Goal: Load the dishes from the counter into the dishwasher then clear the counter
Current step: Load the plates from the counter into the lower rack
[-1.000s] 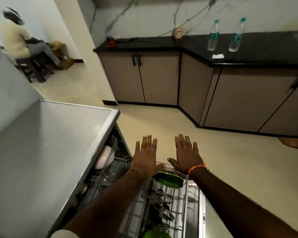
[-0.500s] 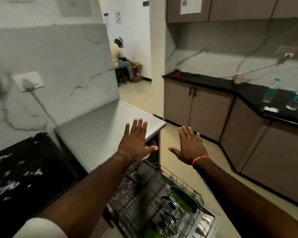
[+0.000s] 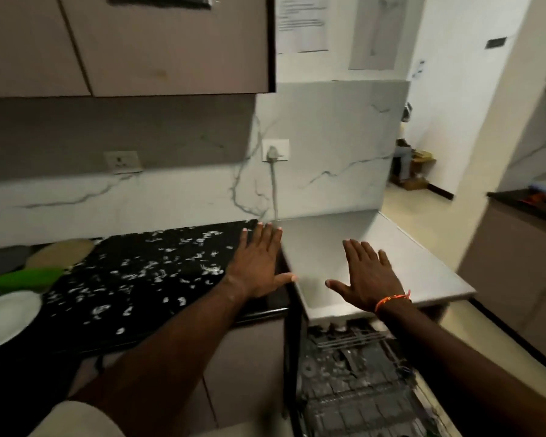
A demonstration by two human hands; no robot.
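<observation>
Left hand: the left hand was held out flat, palm down, fingers straight and together, thumb spread to the right; it held nothing.
Right hand: the right hand was likewise flat and spread, thumb pointing left, an orange band at its wrist; it held nothing.
Counter: the black speckled counter lay under and left of the left hand.
Dishes: a white plate, a green dish and a tan one sat far left of the left hand, at the counter's edge of view.
Dishwasher: its grey top lay beneath the right hand; whether the hand touched it could not be told.
Rack: the wire rack stood pulled out below the right forearm, its contents blurred.
</observation>
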